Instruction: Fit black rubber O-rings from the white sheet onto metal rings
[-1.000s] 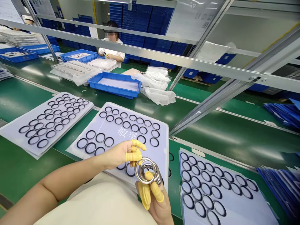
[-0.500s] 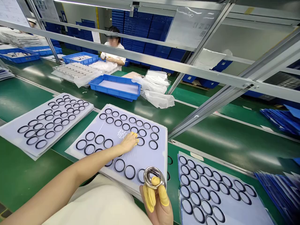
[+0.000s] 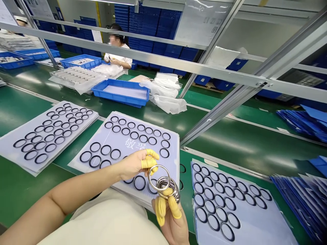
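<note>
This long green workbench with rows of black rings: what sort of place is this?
Most likely a factory assembly line: the long green workbench, sheets of black rings laid out in rows, and blue plastic crates stacked behind.

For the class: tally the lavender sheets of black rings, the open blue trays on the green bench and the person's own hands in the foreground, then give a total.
Lavender sheets of black rings: 3
Open blue trays: 4
Hands in yellow finger cots, left hand and right hand: 2
Total: 9
</note>
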A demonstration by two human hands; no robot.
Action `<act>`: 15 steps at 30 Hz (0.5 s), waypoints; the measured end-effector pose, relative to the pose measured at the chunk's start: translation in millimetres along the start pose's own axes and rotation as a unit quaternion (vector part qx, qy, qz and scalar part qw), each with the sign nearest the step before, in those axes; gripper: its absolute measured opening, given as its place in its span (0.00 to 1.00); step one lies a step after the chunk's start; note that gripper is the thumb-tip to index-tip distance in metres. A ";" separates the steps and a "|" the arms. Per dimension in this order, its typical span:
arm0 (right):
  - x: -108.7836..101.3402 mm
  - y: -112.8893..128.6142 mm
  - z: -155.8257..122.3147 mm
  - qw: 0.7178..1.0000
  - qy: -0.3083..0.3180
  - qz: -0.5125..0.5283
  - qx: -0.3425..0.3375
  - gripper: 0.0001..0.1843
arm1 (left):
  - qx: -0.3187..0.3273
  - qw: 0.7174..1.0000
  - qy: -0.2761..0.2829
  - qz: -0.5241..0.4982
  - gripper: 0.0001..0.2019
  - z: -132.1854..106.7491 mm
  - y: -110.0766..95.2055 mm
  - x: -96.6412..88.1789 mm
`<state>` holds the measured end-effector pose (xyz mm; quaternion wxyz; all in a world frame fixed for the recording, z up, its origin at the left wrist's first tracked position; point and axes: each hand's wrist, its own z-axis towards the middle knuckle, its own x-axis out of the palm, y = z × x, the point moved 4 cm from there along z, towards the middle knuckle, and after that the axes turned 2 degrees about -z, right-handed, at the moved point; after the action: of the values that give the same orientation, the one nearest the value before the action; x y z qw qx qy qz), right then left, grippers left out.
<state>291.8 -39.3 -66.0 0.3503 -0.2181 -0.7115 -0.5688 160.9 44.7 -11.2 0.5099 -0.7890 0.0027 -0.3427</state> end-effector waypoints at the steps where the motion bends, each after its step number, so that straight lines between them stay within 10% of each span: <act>1: 0.9 -0.5 -1.0 1.000 0.006 0.004 -0.002 0.12 | -0.004 1.000 0.002 -0.006 0.20 -2.5 -0.9 2.5; 15: 7.1 -1.6 -9.8 0.999 0.018 -0.019 0.018 0.17 | 0.032 0.981 0.010 0.190 0.14 3.0 4.6 10.8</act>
<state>288.5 -49.7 -60.7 0.3561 -0.1873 -0.7194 -0.5662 172.3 41.1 -9.8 0.5910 -0.7537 0.1469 -0.2472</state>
